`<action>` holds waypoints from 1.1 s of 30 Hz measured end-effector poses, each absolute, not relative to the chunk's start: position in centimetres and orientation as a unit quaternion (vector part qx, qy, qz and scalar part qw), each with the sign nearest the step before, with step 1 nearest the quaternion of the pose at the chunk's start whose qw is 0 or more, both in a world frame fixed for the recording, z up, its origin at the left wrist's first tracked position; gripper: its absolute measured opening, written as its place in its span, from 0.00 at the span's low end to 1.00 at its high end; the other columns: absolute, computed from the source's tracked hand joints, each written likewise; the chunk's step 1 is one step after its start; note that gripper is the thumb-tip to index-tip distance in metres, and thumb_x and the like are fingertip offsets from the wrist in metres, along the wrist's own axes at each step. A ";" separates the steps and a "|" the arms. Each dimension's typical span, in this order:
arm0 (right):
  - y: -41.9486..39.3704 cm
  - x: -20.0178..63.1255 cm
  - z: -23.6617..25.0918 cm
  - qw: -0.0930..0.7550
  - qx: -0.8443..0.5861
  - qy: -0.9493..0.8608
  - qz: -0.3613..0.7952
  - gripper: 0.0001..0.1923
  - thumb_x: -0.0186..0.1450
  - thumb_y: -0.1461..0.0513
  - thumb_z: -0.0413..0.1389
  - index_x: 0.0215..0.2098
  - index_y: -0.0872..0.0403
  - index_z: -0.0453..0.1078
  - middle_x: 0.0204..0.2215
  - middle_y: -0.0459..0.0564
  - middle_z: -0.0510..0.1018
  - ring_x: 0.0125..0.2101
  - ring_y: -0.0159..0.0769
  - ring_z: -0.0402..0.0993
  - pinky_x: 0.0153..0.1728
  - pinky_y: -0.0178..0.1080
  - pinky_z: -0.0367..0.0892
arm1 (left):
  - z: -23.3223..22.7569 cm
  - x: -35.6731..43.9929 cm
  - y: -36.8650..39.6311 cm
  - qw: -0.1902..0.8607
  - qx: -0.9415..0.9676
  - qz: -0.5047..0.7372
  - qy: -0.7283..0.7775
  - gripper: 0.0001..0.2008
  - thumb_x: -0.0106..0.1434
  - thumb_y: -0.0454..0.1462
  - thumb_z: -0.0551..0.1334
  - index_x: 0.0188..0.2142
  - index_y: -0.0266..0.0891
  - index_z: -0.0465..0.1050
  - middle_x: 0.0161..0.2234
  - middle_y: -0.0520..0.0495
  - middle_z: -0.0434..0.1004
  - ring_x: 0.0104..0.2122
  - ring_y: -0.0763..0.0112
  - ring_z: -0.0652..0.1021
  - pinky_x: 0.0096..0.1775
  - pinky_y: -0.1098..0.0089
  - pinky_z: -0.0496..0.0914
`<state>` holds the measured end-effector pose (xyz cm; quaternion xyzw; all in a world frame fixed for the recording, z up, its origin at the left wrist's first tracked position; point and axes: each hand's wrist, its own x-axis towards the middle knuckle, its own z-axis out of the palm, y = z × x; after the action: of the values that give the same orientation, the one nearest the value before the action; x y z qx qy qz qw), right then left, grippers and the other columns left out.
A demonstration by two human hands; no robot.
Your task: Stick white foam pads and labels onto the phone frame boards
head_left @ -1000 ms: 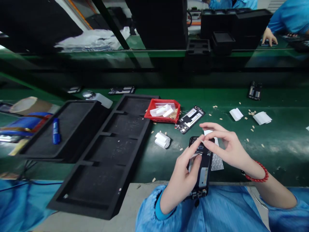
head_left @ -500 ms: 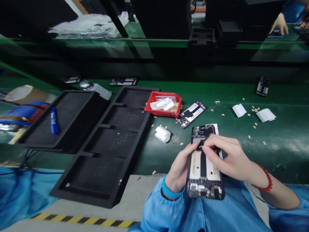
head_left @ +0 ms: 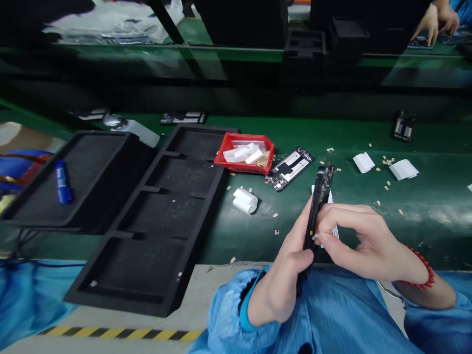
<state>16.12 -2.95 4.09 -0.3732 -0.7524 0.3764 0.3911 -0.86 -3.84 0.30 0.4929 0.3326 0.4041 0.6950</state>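
My left hand [head_left: 282, 275] is closed round an opened phone [head_left: 320, 196], holding it turned on its edge above the bench front. Circuit parts show at its upper end; its inner face is mostly hidden at this angle. Against the phone's side, my right hand [head_left: 356, 238] pinches a small pale piece [head_left: 317, 237] between thumb and forefinger; what it is exactly is too small to tell. Behind the phone, a white printed sheet [head_left: 335, 232] is partly covered by my fingers. Another opened phone [head_left: 289, 169] lies just beyond on the green bench.
A red bin [head_left: 244, 153] holds white paper pieces. Left of it stretches a long black compartment tray [head_left: 162, 211], then a black box [head_left: 73, 182] with a blue marker [head_left: 63, 182]. Folded white papers [head_left: 403, 169] and tan scraps lie at right. A co-worker's hands [head_left: 435, 24] show top right.
The phone has been turned from showing its inner face to standing on edge in my left hand. My right fingers have shifted from its inner face to its side. The view has moved slightly.
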 end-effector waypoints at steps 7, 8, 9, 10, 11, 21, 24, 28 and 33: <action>-3.2 15.7 4.3 0.413 -0.378 -0.758 0.335 0.10 0.65 0.70 0.53 0.28 0.50 0.62 0.24 0.42 0.72 0.24 0.28 0.67 0.26 0.32 0.67 | 0.7 -0.3 -4.4 0.642 0.521 0.458 0.326 0.28 0.68 0.44 0.55 0.67 0.48 0.64 0.63 0.51 0.73 0.66 0.48 0.67 0.65 0.52 0.64; -3.2 15.7 4.4 0.416 -0.376 -0.757 0.336 0.11 0.65 0.70 0.53 0.28 0.50 0.62 0.24 0.42 0.71 0.24 0.28 0.66 0.25 0.32 0.66 | 0.7 -0.3 -4.5 0.641 0.524 0.456 0.326 0.28 0.68 0.44 0.55 0.67 0.49 0.63 0.63 0.51 0.72 0.66 0.49 0.67 0.65 0.52 0.64; -3.2 15.6 4.5 0.418 -0.374 -0.757 0.336 0.11 0.65 0.70 0.53 0.28 0.50 0.62 0.24 0.42 0.71 0.24 0.28 0.66 0.25 0.32 0.66 | 0.8 -0.4 -4.5 0.642 0.531 0.445 0.329 0.28 0.69 0.44 0.55 0.68 0.49 0.62 0.64 0.52 0.71 0.66 0.49 0.66 0.66 0.53 0.64; -3.1 15.6 4.6 0.420 -0.372 -0.757 0.336 0.11 0.65 0.70 0.53 0.28 0.50 0.62 0.23 0.42 0.71 0.23 0.28 0.66 0.25 0.32 0.66 | 0.8 -0.5 -4.6 0.643 0.538 0.431 0.335 0.28 0.70 0.44 0.55 0.68 0.49 0.61 0.64 0.52 0.70 0.67 0.49 0.66 0.66 0.53 0.63; -3.1 15.6 4.6 0.421 -0.370 -0.757 0.335 0.11 0.64 0.71 0.53 0.28 0.50 0.62 0.23 0.42 0.70 0.23 0.27 0.65 0.25 0.32 0.65 | 0.8 -0.6 -4.7 0.643 0.544 0.419 0.339 0.28 0.71 0.44 0.54 0.69 0.50 0.60 0.65 0.52 0.69 0.67 0.50 0.65 0.66 0.54 0.63; -3.2 15.4 4.7 0.428 -0.376 -0.754 0.328 0.11 0.63 0.71 0.53 0.28 0.51 0.62 0.23 0.41 0.70 0.23 0.27 0.64 0.24 0.31 0.64 | 1.0 -0.7 -4.8 0.634 0.555 0.404 0.354 0.29 0.73 0.52 0.50 0.70 0.48 0.57 0.70 0.53 0.61 0.69 0.52 0.62 0.68 0.58 0.58; -3.1 15.4 4.8 0.424 -0.378 -0.756 0.325 0.11 0.64 0.71 0.52 0.28 0.50 0.62 0.23 0.42 0.70 0.23 0.27 0.65 0.24 0.31 0.64 | 0.8 -0.7 -5.0 0.632 0.555 0.410 0.353 0.28 0.74 0.50 0.49 0.70 0.49 0.56 0.70 0.54 0.59 0.69 0.55 0.61 0.69 0.61 0.56; -3.1 15.3 4.8 0.416 -0.385 -0.760 0.319 0.11 0.65 0.70 0.52 0.28 0.50 0.62 0.23 0.42 0.71 0.24 0.28 0.66 0.24 0.31 0.65 | 0.6 -0.8 -5.2 0.630 0.553 0.419 0.349 0.26 0.75 0.48 0.48 0.70 0.51 0.56 0.70 0.56 0.58 0.70 0.58 0.60 0.70 0.62 0.54; -3.2 15.2 4.8 0.424 -0.379 -0.756 0.324 0.10 0.65 0.70 0.53 0.28 0.51 0.63 0.24 0.42 0.72 0.24 0.27 0.67 0.26 0.31 0.66 | 0.8 -0.8 -5.2 0.648 0.526 0.425 0.351 0.24 0.76 0.46 0.48 0.69 0.55 0.58 0.70 0.60 0.60 0.70 0.60 0.59 0.69 0.63 0.55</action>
<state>15.21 -3.22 4.77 -0.3788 -0.7562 0.3241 0.4238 -0.84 -5.22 0.83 0.5260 0.3507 0.4250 0.6479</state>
